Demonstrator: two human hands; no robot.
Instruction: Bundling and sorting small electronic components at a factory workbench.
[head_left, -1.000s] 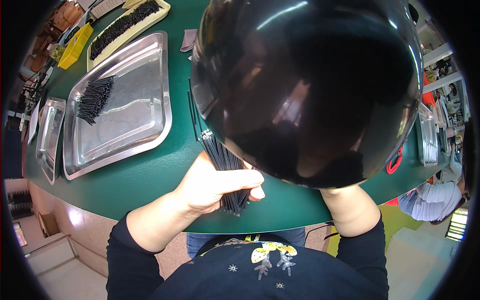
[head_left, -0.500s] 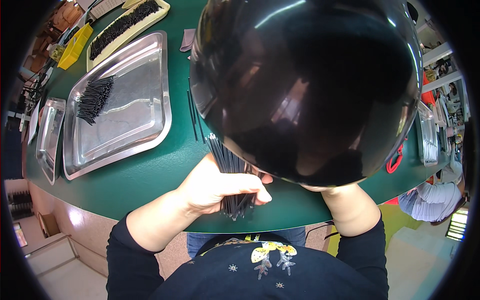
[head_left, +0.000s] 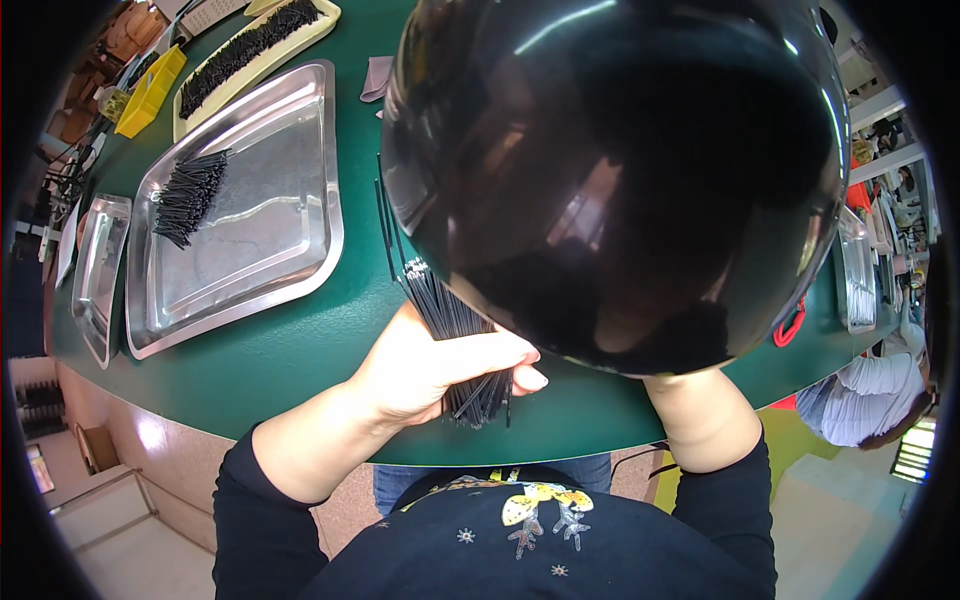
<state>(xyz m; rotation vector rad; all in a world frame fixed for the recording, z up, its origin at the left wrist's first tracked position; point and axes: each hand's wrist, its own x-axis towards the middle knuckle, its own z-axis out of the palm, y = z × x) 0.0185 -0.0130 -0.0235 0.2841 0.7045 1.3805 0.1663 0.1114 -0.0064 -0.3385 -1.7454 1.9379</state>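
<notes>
My left hand [head_left: 440,370] is wrapped round a bundle of thin black wires [head_left: 450,310], thumb across the front. Pale tips show at the bundle's upper end, and its lower ends stick out below my fingers. A few long black wires [head_left: 389,225] lie on the table just beyond the bundle. A large glossy black dome [head_left: 620,200] hangs in front of me and covers much of the middle. My right hand reaches under it, so only the right wrist [head_left: 695,390] and forearm show; its fingers are hidden.
On the green table [head_left: 260,370], a metal tray [head_left: 270,235] at left holds short black wire pieces [head_left: 190,198]. Past it are a cream tray [head_left: 322,32] of black pieces and a yellow bin [head_left: 150,95]. Red-handled tool [head_left: 790,325] and clear tray [head_left: 856,280] sit right; another person [head_left: 860,400] is beyond.
The wire bundle has tilted, its upper end shifting left and slightly up with my left hand. My right hand has slipped farther behind the dome.
</notes>
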